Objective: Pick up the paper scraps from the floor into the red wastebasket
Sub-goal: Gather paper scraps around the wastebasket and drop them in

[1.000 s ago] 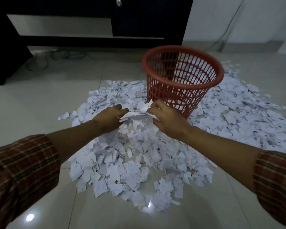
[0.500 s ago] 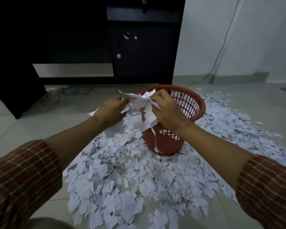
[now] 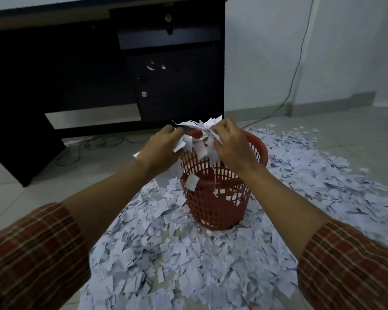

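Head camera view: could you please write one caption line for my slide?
Both hands, left and right, hold a bunch of paper scraps above the red wastebasket.

A dark desk [image 3: 81,70] fills the upper left of the frame, standing on a pale tiled floor [image 3: 20,189]. On its right side sits a drawer [image 3: 168,38] with a round lock [image 3: 168,17] above it, and below that a cabinet door [image 3: 177,86] with a second lock [image 3: 144,93] and a few pale marks near its top. Tangled cables [image 3: 94,143] lie on the floor under the desk. At the upper right, a thin green cable [image 3: 300,63] runs down the white wall [image 3: 345,45] to the grey skirting [image 3: 332,101].
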